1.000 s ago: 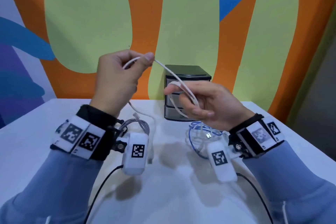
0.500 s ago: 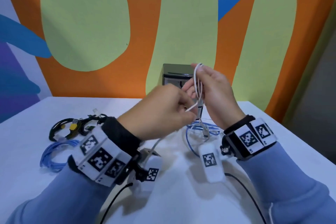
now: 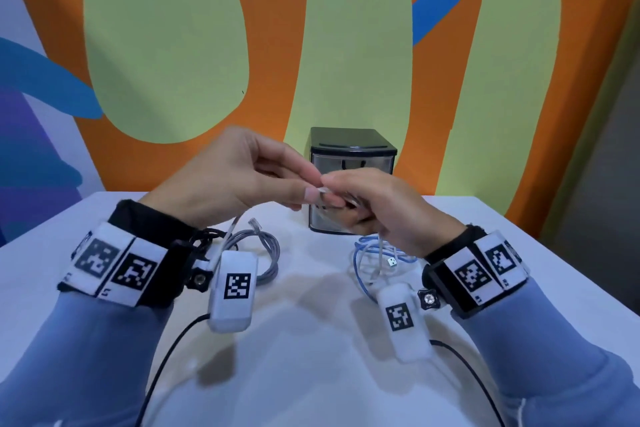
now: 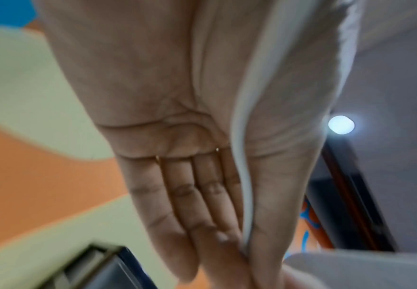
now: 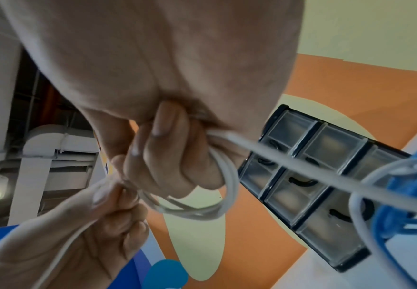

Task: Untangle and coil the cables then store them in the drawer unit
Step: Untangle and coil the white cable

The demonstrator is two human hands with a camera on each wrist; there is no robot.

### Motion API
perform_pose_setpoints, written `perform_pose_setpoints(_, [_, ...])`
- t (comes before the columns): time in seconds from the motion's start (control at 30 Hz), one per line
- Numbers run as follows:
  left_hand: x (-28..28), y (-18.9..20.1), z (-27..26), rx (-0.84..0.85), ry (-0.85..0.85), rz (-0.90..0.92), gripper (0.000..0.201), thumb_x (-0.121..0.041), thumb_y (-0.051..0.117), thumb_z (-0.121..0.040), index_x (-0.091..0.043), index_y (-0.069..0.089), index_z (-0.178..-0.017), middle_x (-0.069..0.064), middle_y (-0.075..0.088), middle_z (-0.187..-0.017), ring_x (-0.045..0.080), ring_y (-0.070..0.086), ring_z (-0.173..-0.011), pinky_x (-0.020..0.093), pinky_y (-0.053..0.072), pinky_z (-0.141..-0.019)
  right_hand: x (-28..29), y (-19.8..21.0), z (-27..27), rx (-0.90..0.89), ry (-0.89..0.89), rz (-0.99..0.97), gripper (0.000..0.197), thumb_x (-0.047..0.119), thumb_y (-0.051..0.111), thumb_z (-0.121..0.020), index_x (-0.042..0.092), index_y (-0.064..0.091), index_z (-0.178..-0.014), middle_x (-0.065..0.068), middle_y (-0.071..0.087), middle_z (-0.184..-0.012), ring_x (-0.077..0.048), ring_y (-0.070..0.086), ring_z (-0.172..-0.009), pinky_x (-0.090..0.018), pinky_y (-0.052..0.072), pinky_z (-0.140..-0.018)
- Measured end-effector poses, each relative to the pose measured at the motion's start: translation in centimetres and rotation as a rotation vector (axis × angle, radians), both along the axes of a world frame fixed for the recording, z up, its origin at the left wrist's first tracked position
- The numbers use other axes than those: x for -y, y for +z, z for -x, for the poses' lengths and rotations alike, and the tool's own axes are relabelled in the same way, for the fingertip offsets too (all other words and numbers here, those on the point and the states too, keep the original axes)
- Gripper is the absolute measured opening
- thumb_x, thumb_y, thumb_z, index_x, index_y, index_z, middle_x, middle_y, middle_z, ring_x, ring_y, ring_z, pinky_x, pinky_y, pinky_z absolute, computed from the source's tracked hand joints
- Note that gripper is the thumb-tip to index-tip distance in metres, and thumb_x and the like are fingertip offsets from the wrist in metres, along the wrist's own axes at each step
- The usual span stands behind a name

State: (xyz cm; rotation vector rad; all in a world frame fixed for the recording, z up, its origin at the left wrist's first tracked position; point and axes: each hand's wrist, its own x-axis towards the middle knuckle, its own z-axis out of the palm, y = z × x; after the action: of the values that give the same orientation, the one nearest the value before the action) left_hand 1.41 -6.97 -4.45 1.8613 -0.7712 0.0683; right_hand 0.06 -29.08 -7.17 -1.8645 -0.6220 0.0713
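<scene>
Over the white table, left hand [image 3: 239, 180] pinches the thin white rubbery cable [image 5: 223, 187], fingers otherwise straight, feeding it rightward into loops curled in the right hand's [image 3: 377, 208] fist, just before the black clear-fronted drawer unit [image 3: 351, 156].

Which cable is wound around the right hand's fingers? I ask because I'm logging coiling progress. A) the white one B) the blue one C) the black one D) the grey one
A: the right wrist view shows loops of the white cable around the curled fingers of the right hand.
</scene>
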Motion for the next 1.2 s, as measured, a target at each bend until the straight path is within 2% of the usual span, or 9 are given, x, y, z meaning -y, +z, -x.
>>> perform_pose_setpoints(0.27, [0.2, -0.6, -0.8, 0.403, 0.194, -0.098, 0.012, -0.017, 0.084, -0.087, -0.022, 0.084, -0.097, -0.018, 0.075, -0.073, -0.005, 0.069, -0.070, 0.006, 0.047, -0.065, 1.0, -0.1, -0.6, -0.076, -0.052, -0.259, 0.040, 0.023, 0.046, -0.110, 0.017, 0.039, -0.071, 0.005, 0.017, -0.061, -0.011, 0.010, -0.050, -0.022, 0.009, -0.044])
perform_pose_setpoints(0.37, [1.5, -2.0, -2.3, 0.633, 0.326, -0.071, 0.015, -0.027, 0.085, -0.089, -0.029, 0.085, -0.103, -0.010, 0.069, -0.094, 0.007, 0.064, -0.087, 0.027, 0.049, -0.077, 0.8, -0.3, -0.6, -0.197, 0.084, -0.392, 0.036, 0.029, 0.045, -0.108, 0.017, 0.042, -0.074, 0.008, 0.018, -0.059, -0.009, 0.009, -0.046, -0.024, 0.007, -0.044])
perform_pose_setpoints(0.5, [2.7, -2.9, -2.5, 0.434, 0.292, -0.041, 0.012, -0.020, 0.078, -0.095, -0.027, 0.086, -0.102, -0.011, 0.080, -0.086, 0.006, 0.074, -0.080, 0.040, 0.061, -0.078, -0.2, -1.4, -1.1, -0.253, 0.168, -0.534, 0.036, 0.034, 0.044, -0.108, 0.017, 0.045, -0.076, 0.009, 0.022, -0.057, -0.008, 0.010, -0.044, -0.024, 0.009, -0.045])
perform_pose_setpoints(0.63, [3.3, -2.5, -1.6, -0.060, 0.111, 0.282, 0.024, 0.004, 0.064, -0.099, -0.008, 0.078, -0.114, 0.012, 0.082, -0.095, 0.021, 0.079, -0.089, 0.033, 0.064, -0.085, -0.5, -1.7, -1.9, -0.205, 0.072, -0.674, 0.037, 0.031, 0.042, -0.112, 0.015, 0.047, -0.079, 0.006, 0.022, -0.058, -0.005, 0.017, -0.042, -0.023, 0.012, -0.047])
perform_pose_setpoints(0.7, [3.5, -2.4, -1.6, -0.173, 0.070, 0.355, 0.030, 0.007, 0.058, -0.097, -0.006, 0.074, -0.120, 0.020, 0.080, -0.100, 0.029, 0.078, -0.092, 0.039, 0.064, -0.090, -0.6, -1.8, -2.0, -0.142, -0.018, -0.686, 0.036, 0.030, 0.043, -0.112, 0.014, 0.047, -0.080, 0.005, 0.023, -0.058, -0.005, 0.022, -0.041, -0.020, 0.016, -0.045])
perform_pose_setpoints(0.8, [3.8, -2.7, -1.5, -0.143, 0.061, 0.326, 0.033, 0.004, 0.068, -0.093, -0.011, 0.074, -0.122, 0.024, 0.079, -0.097, 0.037, 0.078, -0.092, 0.046, 0.063, -0.096, -0.8, -2.0, -2.2, 0.031, -0.192, -0.561, 0.037, 0.029, 0.045, -0.113, 0.012, 0.047, -0.079, 0.009, 0.035, -0.052, -0.007, 0.024, -0.044, -0.021, 0.019, -0.045])
perform_pose_setpoints(0.93, [4.2, -3.6, -1.6, -0.025, 0.060, 0.253, 0.041, 0.005, 0.074, -0.089, -0.021, 0.075, -0.120, 0.029, 0.074, -0.092, 0.027, 0.069, -0.079, 0.038, 0.059, -0.088, -0.9, -2.6, -2.6, 0.123, -0.307, -0.441, 0.040, 0.032, 0.048, -0.112, 0.012, 0.049, -0.077, 0.005, 0.042, -0.056, -0.014, 0.036, -0.047, -0.023, 0.031, -0.047])
perform_pose_setpoints(1.07, [4.5, -4.3, -1.9, 0.077, 0.091, 0.273, 0.037, 0.004, 0.076, -0.090, -0.020, 0.076, -0.118, 0.004, 0.071, -0.073, 0.014, 0.065, -0.067, 0.028, 0.052, -0.074, -0.9, -3.0, -2.9, 0.094, -0.312, -0.426, 0.040, 0.034, 0.050, -0.111, 0.012, 0.050, -0.077, -0.008, 0.055, -0.070, -0.018, 0.051, -0.057, -0.025, 0.042, -0.049])
perform_pose_setpoints(1.2, [5.1, -4.8, -2.0, 0.294, 0.186, 0.193, 0.033, -0.017, 0.088, -0.086, -0.036, 0.082, -0.112, -0.006, 0.071, -0.097, 0.012, 0.067, -0.086, 0.035, 0.057, -0.081, -0.4, -3.2, -3.4, 0.082, -0.353, -0.443, 0.043, 0.035, 0.048, -0.112, -0.001, 0.059, -0.089, -0.004, 0.055, -0.067, -0.018, 0.046, -0.054, -0.023, 0.037, -0.047])
